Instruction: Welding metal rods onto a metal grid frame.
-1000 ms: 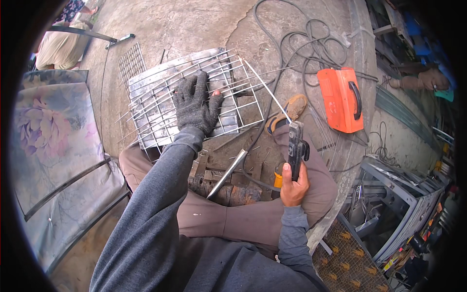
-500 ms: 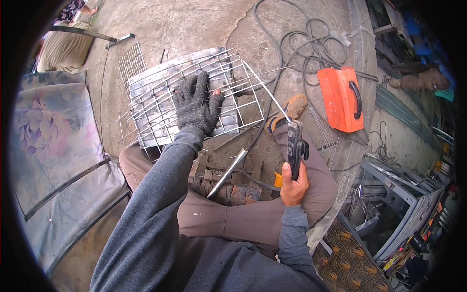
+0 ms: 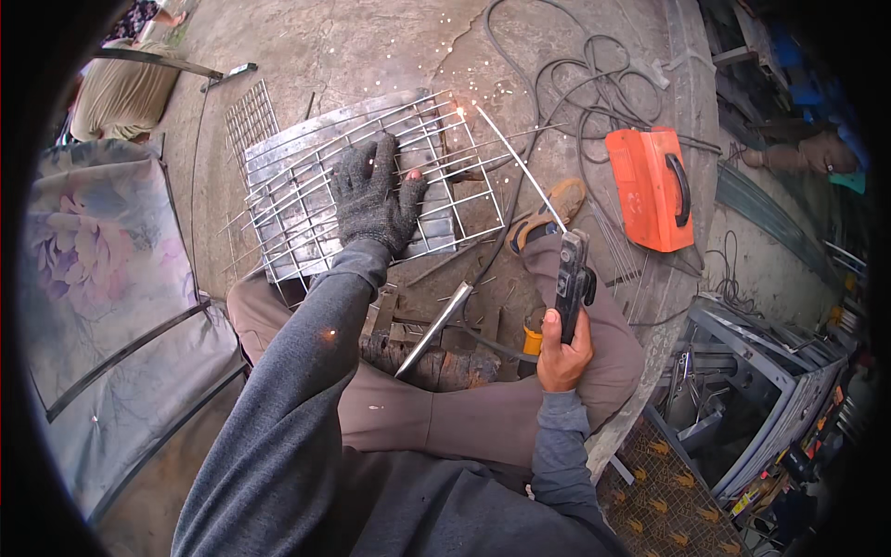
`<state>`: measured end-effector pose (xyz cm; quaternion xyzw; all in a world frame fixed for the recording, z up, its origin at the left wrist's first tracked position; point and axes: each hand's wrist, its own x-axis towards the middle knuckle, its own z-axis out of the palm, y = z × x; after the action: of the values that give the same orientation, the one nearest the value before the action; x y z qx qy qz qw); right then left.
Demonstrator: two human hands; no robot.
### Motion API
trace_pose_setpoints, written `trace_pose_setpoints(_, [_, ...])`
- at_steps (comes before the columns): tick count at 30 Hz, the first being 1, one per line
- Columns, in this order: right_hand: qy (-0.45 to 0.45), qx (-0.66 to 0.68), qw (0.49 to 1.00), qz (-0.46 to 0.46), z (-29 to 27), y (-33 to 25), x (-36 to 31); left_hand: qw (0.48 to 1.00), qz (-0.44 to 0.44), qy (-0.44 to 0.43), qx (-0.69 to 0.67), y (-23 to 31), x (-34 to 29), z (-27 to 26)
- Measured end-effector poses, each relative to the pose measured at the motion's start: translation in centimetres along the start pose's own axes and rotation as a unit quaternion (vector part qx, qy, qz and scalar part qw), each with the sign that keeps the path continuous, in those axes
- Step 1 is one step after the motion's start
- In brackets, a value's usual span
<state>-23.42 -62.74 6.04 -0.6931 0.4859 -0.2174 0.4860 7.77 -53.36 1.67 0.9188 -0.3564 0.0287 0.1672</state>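
Observation:
My left hand [image 3: 376,200], in a dark grey knit glove, lies flat with fingers spread, pressing a wire grid [image 3: 478,212] down on a grey metal plate [image 3: 278,148]. In my bare right hand [image 3: 564,357] is a black welding electrode holder [image 3: 574,278], fingers wrapped round it. A thin pale welding rod [image 3: 520,164] runs from its jaws up toward the grid's far right corner. The rod's tip is slightly apart from that corner, where a bright orange spot [image 3: 459,111] glows. Sparks fly above it, and one glints over my left sleeve.
An orange welding machine [image 3: 640,190] with a black handle stands on the right. Black cable [image 3: 603,79] coils over the concrete. Below the grid lies a metal bar [image 3: 434,330] by a wooden block [image 3: 445,371]. Flowered cloth [image 3: 102,241] hangs left; metal frames [image 3: 761,381] stand right. A person [image 3: 125,93] is at far left.
Sparks and a glowing spot have appeared at the grid's far right corner. My right hand with the holder has shifted slightly right, drawing the rod's tip away from the corner. My left hand stays put.

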Motion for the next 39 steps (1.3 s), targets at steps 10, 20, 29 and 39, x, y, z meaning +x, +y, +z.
trace_pose_setpoints(10, [-0.009, -0.021, 0.999, -0.025, 0.2, -0.4, 0.1, 1.000, -0.005, 0.019, 0.013, 0.0, -0.3, 0.0])
trace_pose_setpoints(20, [-0.011, -0.022, 0.999, -0.024, 0.2, -0.4, 0.2, 1.000, -0.004, 0.016, 0.015, 0.0, -0.2, -0.1])
trace_pose_setpoints(29, [-0.004, -0.025, 0.998, -0.050, 0.3, -0.4, 0.3, 0.998, -0.047, -0.044, -0.010, 0.1, -0.1, -0.7])
trace_pose_setpoints(39, [0.014, 0.062, 0.997, 0.049, 0.0, 1.0, -0.3, 1.000, -0.020, 0.007, 0.006, 0.2, -0.2, -0.2])
